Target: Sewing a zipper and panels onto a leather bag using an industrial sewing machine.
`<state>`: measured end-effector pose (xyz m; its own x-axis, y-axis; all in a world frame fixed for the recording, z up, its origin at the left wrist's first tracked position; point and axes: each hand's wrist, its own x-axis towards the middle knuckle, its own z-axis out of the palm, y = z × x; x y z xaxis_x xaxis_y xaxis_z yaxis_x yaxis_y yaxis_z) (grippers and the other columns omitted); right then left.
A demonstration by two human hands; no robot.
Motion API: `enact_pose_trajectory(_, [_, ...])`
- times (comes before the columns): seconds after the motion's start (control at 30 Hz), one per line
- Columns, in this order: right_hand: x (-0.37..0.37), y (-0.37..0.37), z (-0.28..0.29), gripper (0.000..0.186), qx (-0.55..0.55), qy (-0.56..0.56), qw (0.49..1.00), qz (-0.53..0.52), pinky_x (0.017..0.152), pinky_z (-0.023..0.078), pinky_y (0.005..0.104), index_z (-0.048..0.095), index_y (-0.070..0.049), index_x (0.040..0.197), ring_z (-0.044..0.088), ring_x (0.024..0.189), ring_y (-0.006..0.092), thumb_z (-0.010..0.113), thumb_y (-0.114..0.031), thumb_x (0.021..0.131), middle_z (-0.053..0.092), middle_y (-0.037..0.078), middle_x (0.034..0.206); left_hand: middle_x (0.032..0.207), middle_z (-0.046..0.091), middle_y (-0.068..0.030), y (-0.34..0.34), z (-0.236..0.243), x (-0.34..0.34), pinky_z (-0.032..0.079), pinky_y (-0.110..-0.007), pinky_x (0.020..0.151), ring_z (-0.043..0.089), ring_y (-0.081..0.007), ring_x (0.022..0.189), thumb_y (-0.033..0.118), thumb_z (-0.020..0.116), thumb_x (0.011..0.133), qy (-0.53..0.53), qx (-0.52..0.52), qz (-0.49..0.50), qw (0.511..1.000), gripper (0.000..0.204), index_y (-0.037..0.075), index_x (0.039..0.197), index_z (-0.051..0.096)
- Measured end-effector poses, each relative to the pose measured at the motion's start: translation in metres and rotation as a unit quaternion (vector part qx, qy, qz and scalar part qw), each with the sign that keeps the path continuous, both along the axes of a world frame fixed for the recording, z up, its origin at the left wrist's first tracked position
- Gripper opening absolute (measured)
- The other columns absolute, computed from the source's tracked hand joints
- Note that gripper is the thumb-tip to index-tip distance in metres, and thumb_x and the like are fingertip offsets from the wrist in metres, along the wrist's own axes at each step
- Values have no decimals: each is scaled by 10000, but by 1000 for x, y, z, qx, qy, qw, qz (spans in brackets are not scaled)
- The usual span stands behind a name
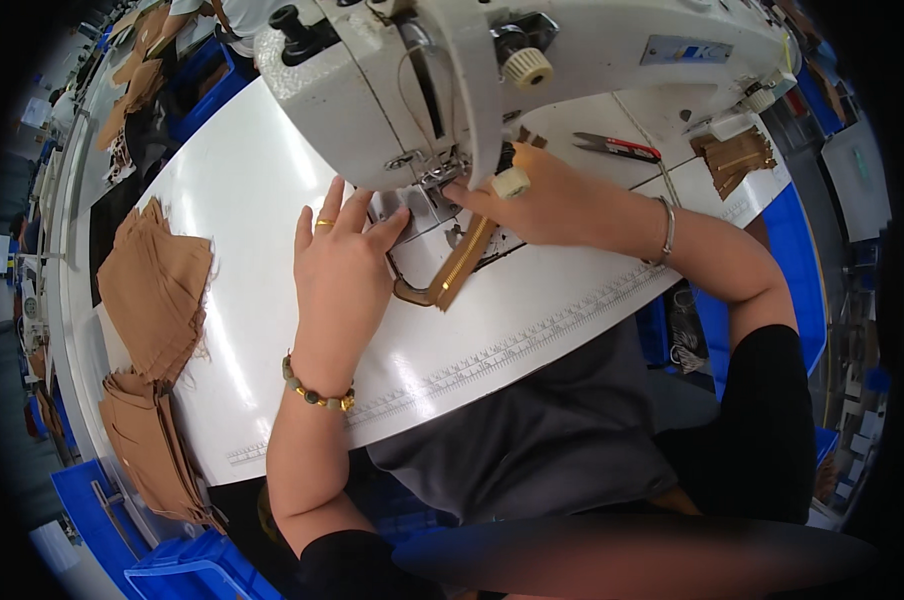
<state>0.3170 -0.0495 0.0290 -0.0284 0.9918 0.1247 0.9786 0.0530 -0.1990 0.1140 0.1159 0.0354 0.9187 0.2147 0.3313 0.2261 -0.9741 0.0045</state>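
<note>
A white sewing machine (372, 85) stands over the table, its presser foot (438, 180) between my hands. My left hand (344, 255) lies flat left of the foot, fingers stretched forward and thumb angled toward the needle area. On the other side, my right hand (552, 200) is curled close to the foot, partly behind a cream knob. From beneath its fingers a brown zipper (457, 268) with gold-coloured teeth runs toward me, its near end lying on the table. The right fingers appear closed on this zipper. What lies directly under the needle is hidden.
Brown fabric pieces are stacked at the left, an upper pile (154, 285) and a lower pile (150, 440). Red-and-black thread snips (620, 147) and a bundle of brown zippers (737, 160) lie right. A ruler strip (492, 350) follows the table's near edge. Blue bins (197, 568) stand below.
</note>
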Motion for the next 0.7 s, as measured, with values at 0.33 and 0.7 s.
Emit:
enact_pose_trajectory(0.33, [-47, -12, -15, 395, 137, -13, 954, 266, 1066, 477, 441, 632, -5, 1274, 597, 1257, 316, 581, -145, 908, 613, 190, 1366, 1137, 685, -148, -3, -11, 20, 463, -433, 845, 619, -326, 944, 245, 813, 829, -121, -182, 20, 976, 350, 52, 1109, 728])
enact_pose_trajectory(0.7, [-45, -17, -16, 306, 172, 23, 942, 288, 1003, 519, 419, 641, -33, 1176, 644, 1154, 278, 619, -171, 904, 646, 143, 1300, 977, 685, -151, 22, -25, 35, 441, -466, 849, 600, -356, 921, 163, 791, 839, -68, -305, 28, 950, 170, 27, 938, 769])
